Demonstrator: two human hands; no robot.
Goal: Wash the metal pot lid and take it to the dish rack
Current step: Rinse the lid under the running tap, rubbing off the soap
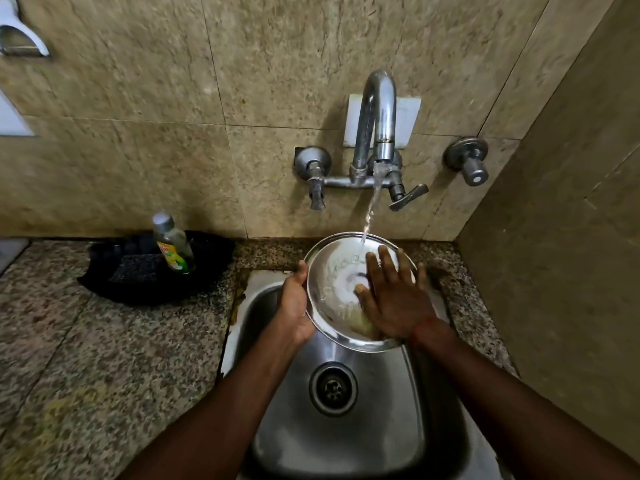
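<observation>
While water (371, 209) runs from the tap (378, 112), the lid (329, 289) is held tilted over the back of the sink (381, 427), stream landing on its upper part. Left hand (294, 306) grips the lid's left rim, fingers curled behind it. Right hand (394, 299) lies flat on the lid's right half, fingers spread wide, holding nothing; a red thread sits at that wrist. A pale patch shows under the palm near the lid's lower edge, too unclear to name.

Sink is steel, with its drain (333, 388) in the middle, set into a speckled granite surface (104, 358). Left of the sink on the surface: a black cloth (114, 289) with a dark scrub pad (138, 268) on it, and a soap bottle (175, 244) standing on the cloth, leaning slightly, near the wall. Wall (138, 116) is beige stone tile, with a side wall close on the right. Two lever handles flank the tap, and a separate valve (469, 161) sits further right. White plate behind the spout. A white fitting sits at the top left corner, partly cut off.
</observation>
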